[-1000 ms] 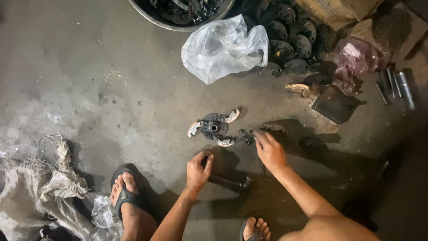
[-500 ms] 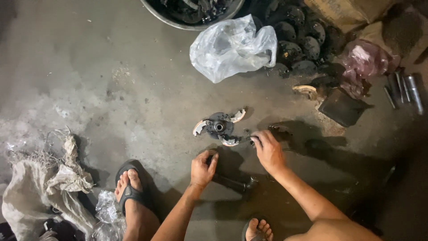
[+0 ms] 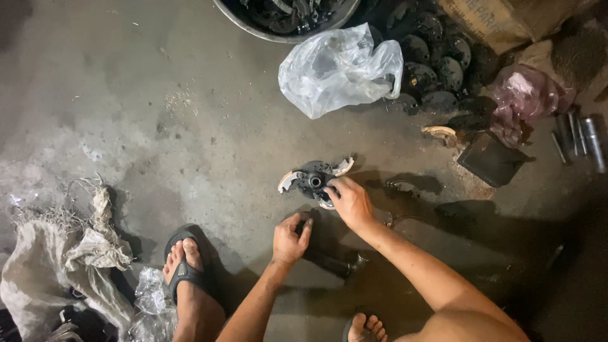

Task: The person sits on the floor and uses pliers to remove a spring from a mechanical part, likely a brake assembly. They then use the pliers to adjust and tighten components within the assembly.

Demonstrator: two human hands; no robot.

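Note:
A dark round metal part with pale curved shoes point(image 3: 313, 179) lies on the concrete floor. My right hand point(image 3: 350, 202) rests on its near right edge, fingers curled over it. My left hand point(image 3: 289, 236) sits just below, closed around the top of a dark tool handle point(image 3: 332, 261) that runs right along the floor to a metal head. A small dark piece point(image 3: 400, 186) lies to the right of the part.
A clear plastic bag point(image 3: 339, 68) and a metal basin point(image 3: 285, 16) of dark parts sit at the top. Stacked dark discs point(image 3: 437, 57), a pink bag point(image 3: 525, 95) and metal tubes point(image 3: 579, 139) lie right. Rags point(image 3: 57, 259) lie left; my sandalled foot point(image 3: 183, 266) stands below.
My right hand has moved left from the small dark piece onto the round part. The left hand has kept its grip on the tool handle.

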